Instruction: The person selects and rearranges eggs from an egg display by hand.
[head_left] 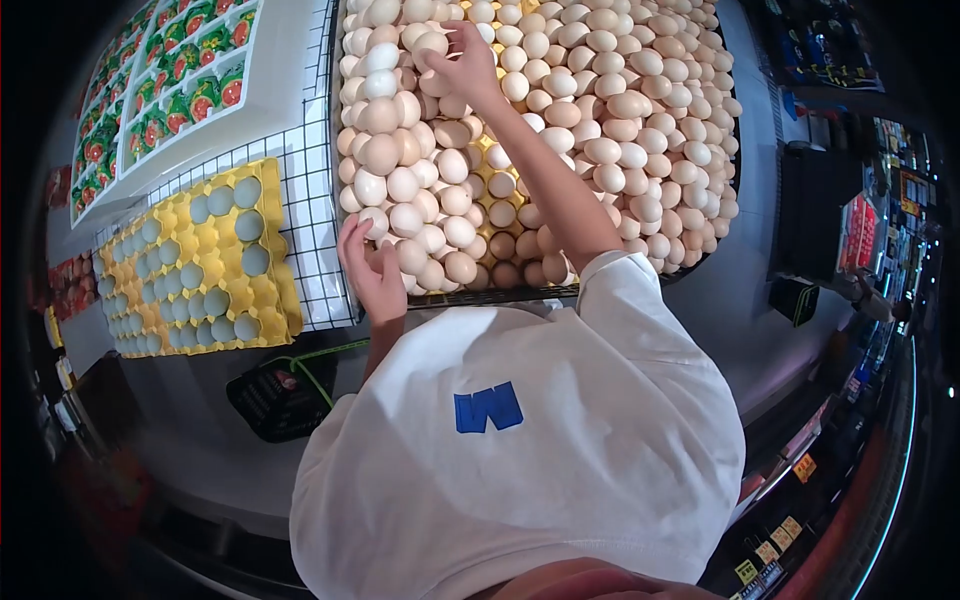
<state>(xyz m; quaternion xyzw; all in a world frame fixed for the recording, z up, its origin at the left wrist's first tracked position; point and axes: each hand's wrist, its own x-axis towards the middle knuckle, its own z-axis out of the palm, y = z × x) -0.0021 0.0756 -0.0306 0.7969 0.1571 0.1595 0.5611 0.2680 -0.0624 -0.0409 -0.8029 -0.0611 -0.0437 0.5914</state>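
At the far left part of a wide heap of brown and cream eggs (640, 110), my right hand (470, 70) has thumb and fingers closed about a pale brown egg (431, 44). My left hand (376, 280) is at the near left corner of the heap. Its fingers are curved and apart, with the tips against or just beside a pale egg (373, 222); I cannot tell if they grip it. Under and between the eggs, a yellow egg tray (488, 160) shows in a strip beneath my right forearm.
A dark bin edge (480, 297) borders the heap in front of me. Left of it stand a yellow tray of bluish eggs (290, 290) on a white wire grid (318, 215) and white boxes with green and red packs (200, 100). A black bag (275, 400) lies below.
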